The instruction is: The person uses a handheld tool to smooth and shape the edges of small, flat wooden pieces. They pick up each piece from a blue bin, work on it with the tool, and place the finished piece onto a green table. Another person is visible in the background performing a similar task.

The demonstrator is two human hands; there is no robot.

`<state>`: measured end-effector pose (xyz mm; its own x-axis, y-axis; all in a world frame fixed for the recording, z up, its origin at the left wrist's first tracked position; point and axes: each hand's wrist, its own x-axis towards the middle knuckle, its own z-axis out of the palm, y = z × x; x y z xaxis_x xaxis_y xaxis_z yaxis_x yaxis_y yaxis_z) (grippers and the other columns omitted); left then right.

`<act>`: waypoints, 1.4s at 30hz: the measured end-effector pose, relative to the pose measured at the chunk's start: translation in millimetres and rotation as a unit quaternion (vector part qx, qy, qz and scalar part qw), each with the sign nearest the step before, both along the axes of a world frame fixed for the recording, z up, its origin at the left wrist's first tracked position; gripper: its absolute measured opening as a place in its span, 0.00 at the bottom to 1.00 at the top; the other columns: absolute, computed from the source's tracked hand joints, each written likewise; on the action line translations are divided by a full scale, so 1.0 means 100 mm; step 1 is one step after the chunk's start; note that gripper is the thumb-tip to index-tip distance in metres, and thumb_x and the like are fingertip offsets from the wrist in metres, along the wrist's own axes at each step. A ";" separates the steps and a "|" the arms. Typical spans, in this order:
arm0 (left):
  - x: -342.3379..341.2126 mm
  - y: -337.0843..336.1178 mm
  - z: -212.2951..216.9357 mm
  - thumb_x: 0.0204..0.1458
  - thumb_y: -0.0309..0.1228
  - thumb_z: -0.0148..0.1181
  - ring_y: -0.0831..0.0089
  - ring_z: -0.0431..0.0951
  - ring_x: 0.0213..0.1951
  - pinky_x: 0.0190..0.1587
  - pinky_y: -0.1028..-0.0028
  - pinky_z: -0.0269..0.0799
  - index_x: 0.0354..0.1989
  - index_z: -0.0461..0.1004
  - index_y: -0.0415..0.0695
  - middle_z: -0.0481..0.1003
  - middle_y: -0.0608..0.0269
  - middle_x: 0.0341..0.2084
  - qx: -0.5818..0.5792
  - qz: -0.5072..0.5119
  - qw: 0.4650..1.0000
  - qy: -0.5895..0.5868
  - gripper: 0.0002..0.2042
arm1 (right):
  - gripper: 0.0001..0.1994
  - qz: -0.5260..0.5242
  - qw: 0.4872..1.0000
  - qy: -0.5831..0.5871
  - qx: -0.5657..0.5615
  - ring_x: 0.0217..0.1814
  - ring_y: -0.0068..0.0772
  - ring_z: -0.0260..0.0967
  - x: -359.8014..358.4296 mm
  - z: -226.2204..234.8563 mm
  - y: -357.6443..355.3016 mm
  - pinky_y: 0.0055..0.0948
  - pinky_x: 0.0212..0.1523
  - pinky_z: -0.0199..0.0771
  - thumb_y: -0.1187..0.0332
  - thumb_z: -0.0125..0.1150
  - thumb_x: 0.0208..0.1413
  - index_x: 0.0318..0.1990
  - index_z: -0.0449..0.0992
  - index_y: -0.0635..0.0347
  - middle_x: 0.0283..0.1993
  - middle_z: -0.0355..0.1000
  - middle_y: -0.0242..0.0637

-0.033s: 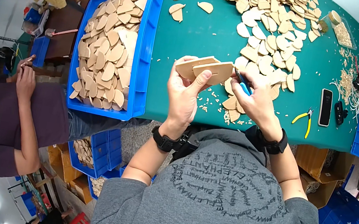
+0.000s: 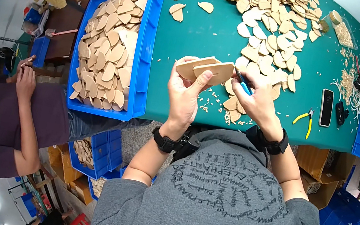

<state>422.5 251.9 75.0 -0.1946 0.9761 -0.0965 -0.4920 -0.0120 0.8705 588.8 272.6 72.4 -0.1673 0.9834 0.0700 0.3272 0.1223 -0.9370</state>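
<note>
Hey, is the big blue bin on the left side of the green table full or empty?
Nearly full. The blue bin holds a heap of flat tan wooden pieces covering its floor and reaching near the rim.

Both forearms raised from below — left hand fingers curled, right hand pinching.

Centre of frame: left hand holding wooden pieces above table; right hand just right of them, with small tool between fingers. Left of hands: bin on table, full of wood shapes. Upper centre: loose wood shapes on table. Right: pliers, phone. Lower left: second person.
</note>
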 end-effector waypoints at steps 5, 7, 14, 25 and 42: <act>0.01 -0.03 0.01 0.49 0.21 0.63 0.74 0.73 0.45 0.43 0.74 0.76 0.48 0.63 0.42 0.70 0.62 0.42 0.018 0.020 0.999 0.037 0.19 | 0.09 0.007 0.999 -0.028 0.023 0.28 0.32 0.68 0.02 -0.01 0.02 0.29 0.32 0.68 0.66 0.61 0.49 0.36 0.79 0.60 0.28 0.74 0.39; 0.02 -0.04 0.01 0.49 0.21 0.63 0.75 0.72 0.45 0.43 0.75 0.76 0.48 0.63 0.42 0.70 0.62 0.43 0.023 0.029 0.998 0.054 0.19 | 0.09 0.019 0.999 -0.034 0.030 0.29 0.32 0.67 0.03 -0.03 0.03 0.29 0.33 0.67 0.65 0.62 0.49 0.36 0.79 0.58 0.27 0.74 0.39; 0.03 -0.04 0.03 0.49 0.21 0.63 0.75 0.72 0.46 0.46 0.75 0.73 0.48 0.63 0.41 0.69 0.62 0.42 0.025 0.028 0.998 0.055 0.19 | 0.10 0.052 0.998 -0.045 0.015 0.34 0.18 0.70 0.07 -0.08 0.05 0.19 0.36 0.70 0.72 0.60 0.53 0.41 0.76 0.68 0.32 0.75 0.34; 0.04 -0.03 -0.01 0.49 0.22 0.65 0.76 0.72 0.45 0.47 0.76 0.72 0.48 0.63 0.40 0.69 0.63 0.42 0.030 0.038 0.995 0.086 0.20 | 0.08 0.019 0.999 -0.029 0.023 0.27 0.23 0.63 0.04 -0.19 0.07 0.24 0.31 0.64 0.68 0.62 0.49 0.34 0.78 0.62 0.25 0.71 0.34; -0.09 -0.03 0.07 0.59 0.27 0.50 0.64 0.67 0.57 0.61 0.64 0.62 0.62 0.53 0.36 0.63 0.51 0.56 -0.052 -0.131 0.984 -0.111 0.24 | 0.09 0.065 0.996 0.004 -0.056 0.33 0.25 0.69 0.05 -0.05 0.01 0.24 0.37 0.69 0.70 0.58 0.50 0.38 0.77 0.62 0.31 0.73 0.35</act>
